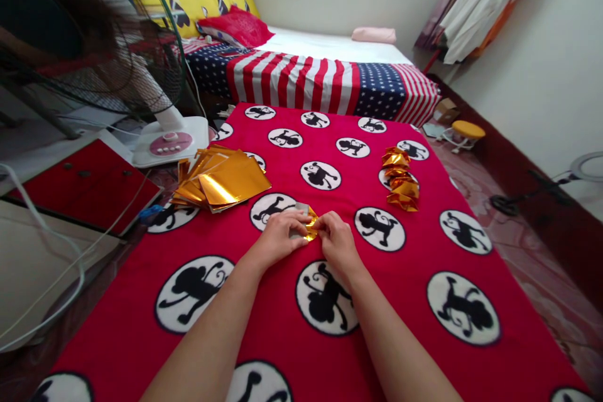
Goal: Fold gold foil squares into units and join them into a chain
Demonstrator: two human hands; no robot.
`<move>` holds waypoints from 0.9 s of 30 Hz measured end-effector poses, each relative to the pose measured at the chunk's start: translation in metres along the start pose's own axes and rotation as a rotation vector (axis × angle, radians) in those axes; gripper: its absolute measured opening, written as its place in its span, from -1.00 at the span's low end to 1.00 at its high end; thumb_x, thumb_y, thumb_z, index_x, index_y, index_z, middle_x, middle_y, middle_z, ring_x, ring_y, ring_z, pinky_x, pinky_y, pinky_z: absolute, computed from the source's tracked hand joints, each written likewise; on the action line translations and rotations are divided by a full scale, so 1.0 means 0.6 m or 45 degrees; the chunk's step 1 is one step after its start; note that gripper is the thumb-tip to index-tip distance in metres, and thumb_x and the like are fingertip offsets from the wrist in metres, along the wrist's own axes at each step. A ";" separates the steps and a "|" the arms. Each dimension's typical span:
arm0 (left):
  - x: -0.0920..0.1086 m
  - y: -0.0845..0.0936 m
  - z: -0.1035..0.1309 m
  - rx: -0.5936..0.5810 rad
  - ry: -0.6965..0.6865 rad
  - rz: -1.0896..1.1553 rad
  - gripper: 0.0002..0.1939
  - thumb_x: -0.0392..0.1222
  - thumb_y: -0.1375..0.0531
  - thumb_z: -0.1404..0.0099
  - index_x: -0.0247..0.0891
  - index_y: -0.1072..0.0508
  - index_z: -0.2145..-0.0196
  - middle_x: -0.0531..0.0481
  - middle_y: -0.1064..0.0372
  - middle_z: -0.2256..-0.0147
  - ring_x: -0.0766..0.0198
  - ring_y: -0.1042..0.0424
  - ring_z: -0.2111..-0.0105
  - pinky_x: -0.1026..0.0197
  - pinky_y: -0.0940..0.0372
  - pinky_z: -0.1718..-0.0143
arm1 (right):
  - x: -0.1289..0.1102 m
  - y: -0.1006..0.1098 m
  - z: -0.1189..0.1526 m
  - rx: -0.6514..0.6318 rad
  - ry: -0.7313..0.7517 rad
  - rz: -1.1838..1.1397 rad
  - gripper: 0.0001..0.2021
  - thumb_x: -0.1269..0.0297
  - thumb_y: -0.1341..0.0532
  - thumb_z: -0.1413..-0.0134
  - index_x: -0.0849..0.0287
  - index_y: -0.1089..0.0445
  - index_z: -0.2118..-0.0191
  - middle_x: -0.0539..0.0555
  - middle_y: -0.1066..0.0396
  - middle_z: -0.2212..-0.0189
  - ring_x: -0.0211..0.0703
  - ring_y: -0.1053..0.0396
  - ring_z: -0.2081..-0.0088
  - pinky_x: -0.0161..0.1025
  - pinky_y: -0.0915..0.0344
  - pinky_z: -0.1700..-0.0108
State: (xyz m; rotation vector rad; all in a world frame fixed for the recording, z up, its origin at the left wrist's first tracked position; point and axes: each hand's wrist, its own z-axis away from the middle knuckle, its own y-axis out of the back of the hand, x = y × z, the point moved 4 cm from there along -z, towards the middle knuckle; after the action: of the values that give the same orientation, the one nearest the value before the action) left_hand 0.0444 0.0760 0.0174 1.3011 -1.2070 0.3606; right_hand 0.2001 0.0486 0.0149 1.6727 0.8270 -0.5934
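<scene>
Between my hands, on the red cloth with monkey circles [264,157], lies a partly folded sheet of gold foil paper [311,229], its pale underside showing at the far end. My left hand [285,232] holds its left side, fingers bent over it. With the fingertips drawn together, my right hand [335,235] pinches the right edge. The fingers cover much of the folded piece. A loose stack of flat gold foil sheets [235,182] lies to the far left of my hands. Farther right stands a row of several folded gold foil pieces [400,179].
A fan [162,129] stands at the left beside a red panel [80,182] and white cables. Behind the cloth is a bed with a striped and starred cover [301,81]. A yellow stool [468,130] and a stand with a ring [586,166] are at the right.
</scene>
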 end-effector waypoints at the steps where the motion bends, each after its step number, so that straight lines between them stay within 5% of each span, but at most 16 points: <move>1: 0.000 0.000 0.000 -0.001 0.006 -0.004 -0.87 -0.37 -0.36 -0.01 -0.18 -0.59 0.46 -0.06 -0.54 0.08 0.06 -0.43 -0.05 -0.02 -0.28 -0.15 | 0.000 0.000 0.000 0.001 -0.003 -0.005 -0.79 0.59 -0.08 0.07 0.13 -0.35 0.41 -0.01 -0.36 0.40 -0.21 -0.32 0.34 -0.29 -0.17 0.29; 7: 0.000 0.000 -0.001 0.014 -0.010 -0.071 -0.78 -0.37 -0.35 -0.01 -0.18 -0.61 0.33 -0.07 -0.55 0.09 0.07 -0.45 -0.01 -0.04 -0.28 -0.13 | -0.004 -0.003 0.003 0.047 -0.070 0.119 -0.93 0.42 -0.22 0.03 0.12 -0.32 0.41 -0.02 -0.36 0.40 -0.20 -0.29 0.37 -0.28 -0.13 0.33; 27: -0.003 -0.001 -0.003 0.036 -0.069 -0.110 -0.75 -0.42 -0.27 -0.10 -0.12 -0.62 0.30 -0.01 -0.55 0.08 0.12 -0.45 0.00 -0.02 -0.28 -0.13 | -0.030 -0.010 0.014 0.083 0.108 0.367 -0.85 0.47 -0.13 -0.15 0.11 -0.40 0.33 0.04 -0.34 0.32 -0.14 -0.30 0.26 -0.23 -0.10 0.22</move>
State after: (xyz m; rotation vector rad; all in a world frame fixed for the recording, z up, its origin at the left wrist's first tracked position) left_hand 0.0449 0.0781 0.0161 1.3908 -1.1900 0.2824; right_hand 0.1845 0.0377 0.0224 1.8455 0.6154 -0.3548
